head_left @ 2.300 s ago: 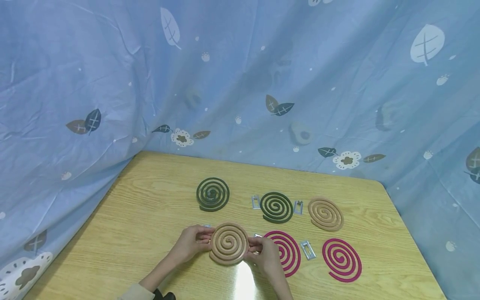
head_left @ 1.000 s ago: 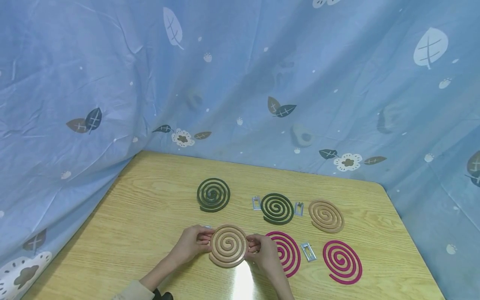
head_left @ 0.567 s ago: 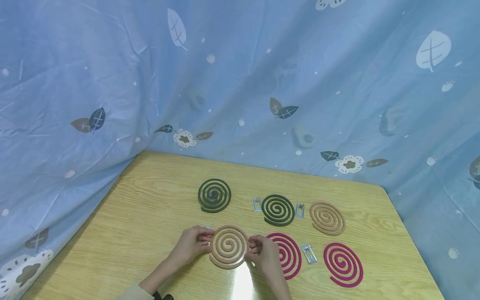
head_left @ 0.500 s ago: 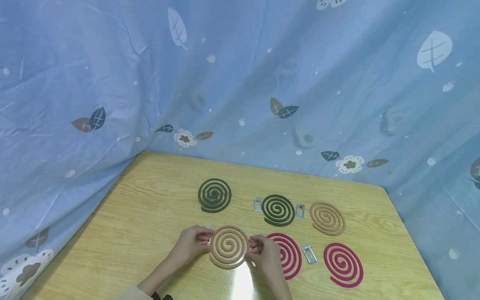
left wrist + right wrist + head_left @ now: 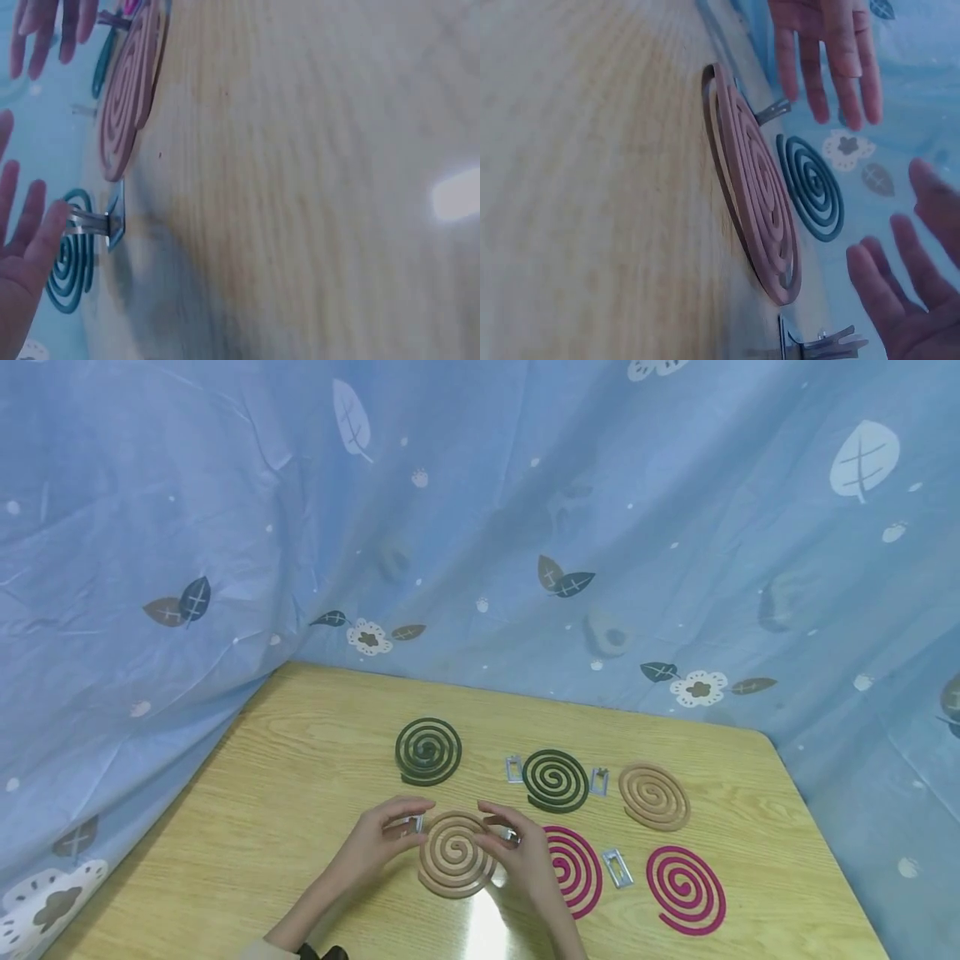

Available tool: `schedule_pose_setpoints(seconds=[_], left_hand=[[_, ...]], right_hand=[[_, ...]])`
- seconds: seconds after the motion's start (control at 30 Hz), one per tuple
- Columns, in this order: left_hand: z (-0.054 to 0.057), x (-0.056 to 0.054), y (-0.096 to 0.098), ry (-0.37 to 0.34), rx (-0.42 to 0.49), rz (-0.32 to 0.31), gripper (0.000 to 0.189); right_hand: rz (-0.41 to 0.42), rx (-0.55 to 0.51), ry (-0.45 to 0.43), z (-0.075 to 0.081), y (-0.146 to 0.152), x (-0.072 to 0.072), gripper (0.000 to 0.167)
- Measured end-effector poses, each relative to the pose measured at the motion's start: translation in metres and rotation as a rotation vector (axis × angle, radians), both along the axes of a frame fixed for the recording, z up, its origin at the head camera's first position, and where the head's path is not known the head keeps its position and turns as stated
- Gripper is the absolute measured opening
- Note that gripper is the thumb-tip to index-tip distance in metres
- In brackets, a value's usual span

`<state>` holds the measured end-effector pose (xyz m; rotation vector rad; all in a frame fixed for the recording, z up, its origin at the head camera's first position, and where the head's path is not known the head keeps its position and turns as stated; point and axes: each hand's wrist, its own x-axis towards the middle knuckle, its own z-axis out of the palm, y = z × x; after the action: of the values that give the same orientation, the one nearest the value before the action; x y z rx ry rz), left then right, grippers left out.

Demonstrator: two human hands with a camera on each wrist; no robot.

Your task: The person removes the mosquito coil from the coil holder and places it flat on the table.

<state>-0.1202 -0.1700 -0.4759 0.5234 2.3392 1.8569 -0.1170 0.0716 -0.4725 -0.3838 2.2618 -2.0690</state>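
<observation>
A tan mosquito coil [image 5: 457, 846] lies on the table between the two hands, and neither grips it. My left hand [image 5: 372, 842] is at its left side, fingers spread and thumb apart, beside a small metal coil stand [image 5: 415, 823]. On the other side my right hand [image 5: 522, 850] has its fingers loosely bent, thumb overlapping the coil's edge in the head view. Another metal stand [image 5: 512, 836] is partly hidden behind that hand. The right wrist view shows the tan coil [image 5: 761, 191] low over the tabletop, both hands off it.
Two dark green coils [image 5: 554, 779] lie farther back, with a second tan coil [image 5: 652, 792] at the right. Two magenta coils [image 5: 682, 884] are nearer, one partly behind the right hand. More metal stands [image 5: 617, 868] lie among them. A blue patterned curtain [image 5: 450, 527] surrounds the wooden table [image 5: 300, 760].
Both hands have let go of the tan coil's edges; their fingers have lifted and spread. The coil has stayed in nearly the same spot. The other coils have not moved.
</observation>
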Motion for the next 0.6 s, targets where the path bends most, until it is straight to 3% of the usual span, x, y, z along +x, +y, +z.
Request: schedule_pose_setpoints(seconds=[0.3, 0.47, 0.6], left_hand=[[0.003, -0.02, 0.005, 0.004, 0.016, 0.018, 0.039], [0.005, -0.033, -0.004, 0.028, 0.035, 0.052, 0.039], [0.006, -0.045, -0.013, 0.002, 0.043, 0.087, 0.041]], right_hand=[[0.151, -0.021, 0.034, -0.003, 0.001, -0.028, 0.038], [0.171, -0.006, 0.043, -0.003, 0.001, -0.042, 0.038], [0.158, 0.012, 0.04, 0.0, 0.002, -0.055, 0.037]])
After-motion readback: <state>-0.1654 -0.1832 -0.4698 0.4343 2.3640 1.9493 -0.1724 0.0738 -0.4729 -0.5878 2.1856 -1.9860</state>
